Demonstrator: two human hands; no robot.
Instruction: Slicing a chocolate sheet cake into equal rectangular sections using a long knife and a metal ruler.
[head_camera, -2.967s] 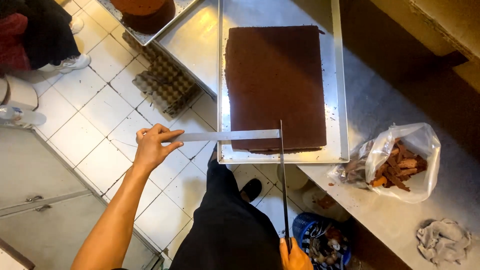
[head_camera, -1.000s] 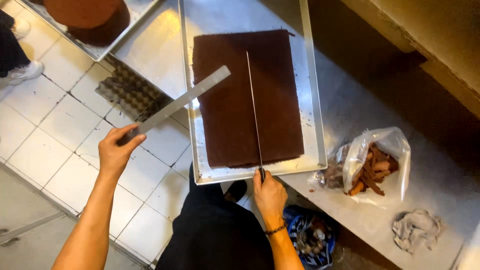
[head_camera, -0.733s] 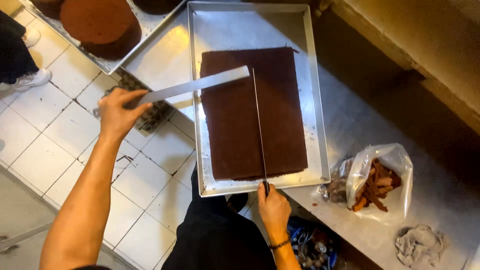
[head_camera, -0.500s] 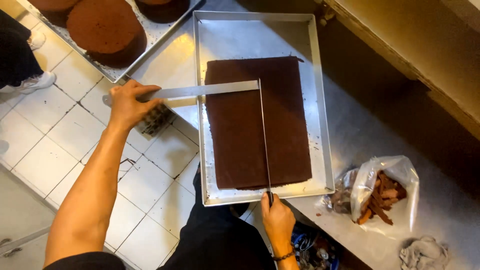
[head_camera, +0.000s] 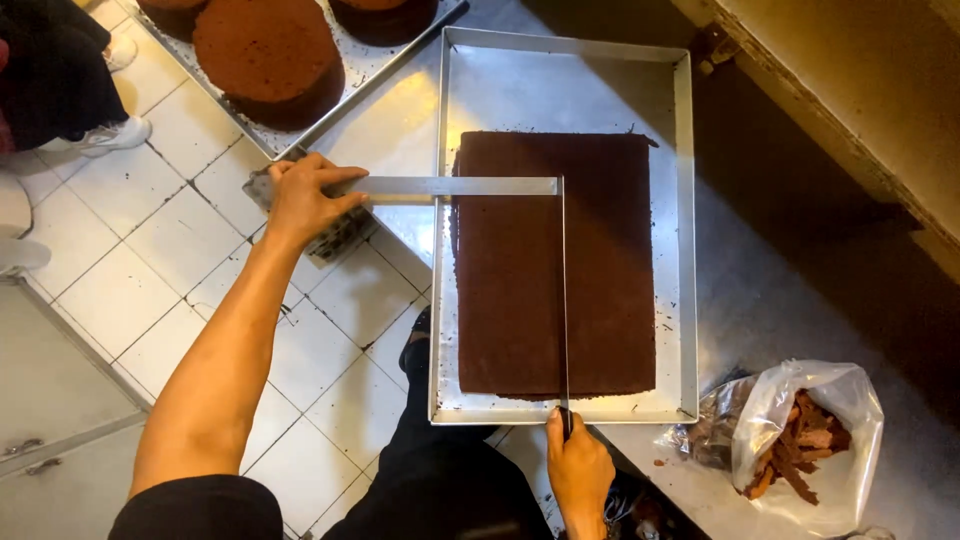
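Flat dark-brown rectangular cake slab

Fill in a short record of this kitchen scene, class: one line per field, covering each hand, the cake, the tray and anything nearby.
Left hand: holds a metal ruler across the cake's far end
Right hand: grips a long knife laid lengthwise on the cake
Cake: brown rectangular slab
Tray: shallow metal tray on a steel counter
Nearby: plastic bag of brown trimmings; round cakes on another tray
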